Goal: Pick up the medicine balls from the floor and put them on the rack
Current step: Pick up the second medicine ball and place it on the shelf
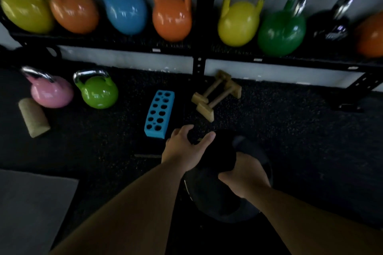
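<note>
Below the black rack (pixel 199 47) that runs along the pale wall (pixel 132 61), dark speckled rubber flooring (pixel 290 114) fills most of the view. On the rack's shelf stands a row of kettlebells (pixel 124 10) with chrome handles: yellow, orange, blue and orange on one side of the rack's upright post, and yellow, green, black and orange on the other. Under the rack, on the floor, sit a pink kettlebell (pixel 50 91) and a lime green kettlebell (pixel 97 91) side by side, with a tan cork wedge (pixel 33 117) just beside the pink one. Nearer the post lie a blue block (pixel 158 113) full of round holes and a pair of wooden parallettes (pixel 215 94). A grey mat (pixel 31 209) covers the floor well out from the rack.

Out in front of the post, a black medicine ball (pixel 215 192) rests low at the floor, hard to make out against the dark rubber. The right hand (pixel 242 174) is curled over its top in a grip. The left hand (pixel 186 147) is spread, fingers apart, pressed against the ball's far side.
</note>
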`<state>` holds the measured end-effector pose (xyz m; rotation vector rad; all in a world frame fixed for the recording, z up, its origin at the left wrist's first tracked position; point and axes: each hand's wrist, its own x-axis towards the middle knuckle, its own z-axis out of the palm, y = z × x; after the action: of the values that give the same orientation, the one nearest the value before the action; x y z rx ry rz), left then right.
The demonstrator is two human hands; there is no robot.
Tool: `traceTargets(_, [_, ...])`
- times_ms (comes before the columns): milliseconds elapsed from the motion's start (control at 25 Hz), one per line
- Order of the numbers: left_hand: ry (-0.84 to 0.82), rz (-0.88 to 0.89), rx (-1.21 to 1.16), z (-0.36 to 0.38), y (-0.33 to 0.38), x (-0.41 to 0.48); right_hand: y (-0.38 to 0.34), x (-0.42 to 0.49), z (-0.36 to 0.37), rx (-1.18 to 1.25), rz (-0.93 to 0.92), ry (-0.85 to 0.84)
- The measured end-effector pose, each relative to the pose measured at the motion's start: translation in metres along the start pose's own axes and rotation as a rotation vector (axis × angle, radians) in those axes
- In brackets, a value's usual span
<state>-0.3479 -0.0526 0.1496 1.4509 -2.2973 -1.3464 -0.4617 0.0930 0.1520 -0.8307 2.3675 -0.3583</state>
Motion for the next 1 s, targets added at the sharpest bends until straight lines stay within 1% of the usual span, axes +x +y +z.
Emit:
traceTargets(120, [0.037,0.083,-0.031,-0.057,0.085,-0.007,-0.050,-0.017,-0.086,0.035,-0.064,0.039])
traceTargets(240, [0.074,0.157,-0.104,-0.132,0.176,-0.022,-0.115,-0.046,-0.188,0.024,-0.162,0.139])
traceTargets(320, [0.139,0.199,-0.145,-0.189,0.236,-0.038,-0.163,-0.073,-0.262,-0.029,-0.250,0.220])
traceTargets(400, [0.217,0.242,-0.173,-0.243,0.292,-0.054,-0.209,-0.102,-0.334,-0.136,-0.317,0.298])
traceTargets(480, [0.298,0.298,-0.200,-0.295,0.346,-0.071,-0.253,-0.131,-0.398,-0.193,-0.349,0.360])
traceTargets(560, [0.340,0.337,-0.257,-0.352,0.400,-0.093,-0.299,-0.167,-0.461,-0.199,-0.369,0.430])
traceTargets(680, [0.310,0.333,-0.455,-0.440,0.470,-0.132,-0.367,-0.226,-0.550,-0.201,-0.447,0.547])
traceTargets(800, [0.244,0.330,-0.738,-0.503,0.513,-0.135,-0.426,-0.285,-0.622,-0.201,-0.521,0.667])
traceTargets(880, [0.092,0.349,-0.948,-0.545,0.538,-0.117,-0.463,-0.319,-0.661,-0.217,-0.568,0.743])
traceTargets(920, [0.010,0.367,-1.026,-0.567,0.552,-0.135,-0.480,-0.333,-0.678,-0.227,-0.588,0.769])
traceTargets(960, [-0.045,0.373,-1.054,-0.588,0.570,-0.171,-0.495,-0.346,-0.693,-0.246,-0.610,0.786])
traceTargets(1000, [-0.055,0.383,-1.057,-0.605,0.582,-0.197,-0.508,-0.356,-0.706,-0.267,-0.629,0.799])
